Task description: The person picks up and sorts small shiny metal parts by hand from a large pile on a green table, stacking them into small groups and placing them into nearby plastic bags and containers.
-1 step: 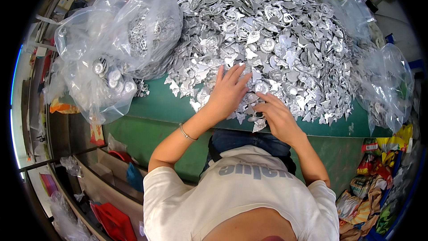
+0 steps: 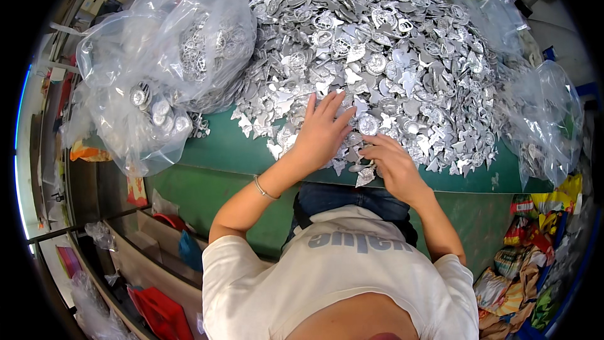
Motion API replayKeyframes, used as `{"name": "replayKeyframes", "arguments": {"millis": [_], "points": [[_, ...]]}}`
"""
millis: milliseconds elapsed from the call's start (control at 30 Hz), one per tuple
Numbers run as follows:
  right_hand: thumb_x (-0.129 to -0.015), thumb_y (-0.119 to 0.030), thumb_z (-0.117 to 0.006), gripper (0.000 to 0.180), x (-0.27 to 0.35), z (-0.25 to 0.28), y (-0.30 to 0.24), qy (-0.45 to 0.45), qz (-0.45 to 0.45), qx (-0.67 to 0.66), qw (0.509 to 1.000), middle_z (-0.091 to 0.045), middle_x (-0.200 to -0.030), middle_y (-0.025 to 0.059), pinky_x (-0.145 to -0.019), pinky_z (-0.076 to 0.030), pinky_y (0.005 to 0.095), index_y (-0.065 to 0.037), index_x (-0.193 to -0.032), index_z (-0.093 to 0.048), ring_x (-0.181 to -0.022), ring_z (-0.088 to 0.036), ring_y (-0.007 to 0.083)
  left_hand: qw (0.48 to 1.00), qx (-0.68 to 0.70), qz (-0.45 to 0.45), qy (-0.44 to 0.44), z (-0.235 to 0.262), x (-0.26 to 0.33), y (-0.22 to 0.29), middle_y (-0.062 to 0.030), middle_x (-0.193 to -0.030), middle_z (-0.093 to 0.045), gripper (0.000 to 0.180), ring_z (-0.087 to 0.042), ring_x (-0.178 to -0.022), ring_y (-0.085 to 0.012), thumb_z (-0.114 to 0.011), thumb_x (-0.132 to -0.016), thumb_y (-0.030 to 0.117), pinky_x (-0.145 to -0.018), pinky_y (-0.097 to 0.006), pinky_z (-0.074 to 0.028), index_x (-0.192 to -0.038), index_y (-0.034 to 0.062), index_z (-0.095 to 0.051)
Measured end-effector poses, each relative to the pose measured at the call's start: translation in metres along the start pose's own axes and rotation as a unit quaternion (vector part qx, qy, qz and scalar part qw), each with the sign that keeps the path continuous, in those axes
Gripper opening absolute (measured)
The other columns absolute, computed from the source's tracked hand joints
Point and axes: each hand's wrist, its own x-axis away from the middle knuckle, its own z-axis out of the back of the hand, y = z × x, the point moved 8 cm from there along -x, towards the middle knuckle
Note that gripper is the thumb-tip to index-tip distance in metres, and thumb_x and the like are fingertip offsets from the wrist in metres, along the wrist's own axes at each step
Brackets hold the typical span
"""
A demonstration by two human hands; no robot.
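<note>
A big heap of small silver-grey metal pieces (image 2: 402, 69), some round, some leaf- or star-shaped, covers much of the green table (image 2: 226, 148). My left hand (image 2: 324, 131) lies over the heap's near edge, fingers spread and pointing away from me. To its right, my right hand (image 2: 391, 160) reaches in with bent, separated fingers, their tips touching pieces. Between the two hands shows a round embossed medallion (image 2: 368, 124), close to the right fingertips. One loose star-like piece (image 2: 365, 177) lies at the table's front edge. What lies under my palms is hidden.
Clear plastic bags (image 2: 214, 44) with more metal pieces stand at the left of the heap. Another clear bag (image 2: 547, 119) sits at the right. Below left are open drawers (image 2: 151, 258) and a red container (image 2: 160, 315); crumpled colourful packets (image 2: 522, 258) lie at the lower right.
My right fingertips have drawn back slightly toward me, and more of the round medallion shows. The left hand stays nearly in place.
</note>
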Motion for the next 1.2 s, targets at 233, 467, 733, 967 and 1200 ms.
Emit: {"name": "replayKeyframes", "arguments": {"millis": [233, 467, 733, 967, 1200], "points": [[-0.087, -0.002, -0.049, 0.014, -0.004, 0.062, 0.055, 0.187, -0.210, 0.065, 0.958, -0.061, -0.081, 0.0138, -0.063, -0.045, 0.0305, 0.001, -0.098, -0.057, -0.068, -0.059, 0.0228, 0.988, 0.152, 0.006, 0.013, 0.005, 0.008, 0.007, -0.0180, -0.127, -0.046, 0.030, -0.044, -0.117, -0.0368, -0.061, -0.077, 0.003, -0.102, -0.054, -0.026, -0.107, 0.0069, -0.059], [-0.084, -0.012, -0.059, 0.015, -0.020, 0.060, 0.070, 0.190, -0.233, 0.086, 0.950, -0.062, -0.076, 0.0158, -0.057, -0.047, 0.0339, -0.003, -0.095, -0.060, -0.062, -0.060, 0.0300, 0.995, 0.101, -0.022, 0.005, 0.008, 0.016, 0.017, -0.0144, -0.120, -0.052, 0.028, -0.044, -0.119, -0.0329, -0.060, -0.073, -0.006, -0.101, -0.052, -0.030, -0.097, 0.0059, -0.063], [-0.083, -0.015, -0.060, 0.015, 0.052, 0.092, 0.109, 0.202, -0.380, 0.037, 0.902, -0.059, -0.059, 0.0099, -0.048, -0.040, 0.0281, 0.000, -0.084, -0.063, -0.049, -0.055, 0.0135, 0.989, 0.142, -0.029, 0.015, 0.008, -0.001, 0.025, -0.0138, -0.121, -0.049, 0.035, -0.045, -0.117, -0.0333, -0.061, -0.074, -0.002, -0.100, -0.050, -0.032, -0.108, 0.0044, -0.057], [-0.088, -0.011, -0.051, 0.016, 0.097, 0.123, 0.109, 0.334, -0.326, 0.038, 0.884, -0.057, -0.072, 0.0053, -0.054, -0.039, 0.0253, -0.003, -0.099, -0.059, -0.059, -0.048, 0.0088, 0.992, 0.002, -0.065, -0.112, -0.026, -0.005, 0.048, -0.0119, -0.136, -0.038, 0.046, -0.029, -0.130, -0.0341, -0.061, -0.080, 0.014, -0.103, -0.054, -0.022, -0.124, 0.0081, -0.048], [-0.090, -0.008, -0.051, 0.022, 0.169, 0.170, 0.109, 0.456, -0.373, -0.035, 0.807, -0.047, -0.080, -0.0025, -0.048, -0.032, 0.0176, -0.002, -0.111, -0.052, -0.057, -0.041, 0.0026, 0.994, 0.046, -0.013, -0.101, -0.023, -0.003, 0.046, -0.0142, -0.136, -0.039, 0.042, -0.032, -0.129, -0.0351, -0.060, -0.080, 0.007, -0.104, -0.055, -0.019, -0.121, 0.0059, -0.050]]}}
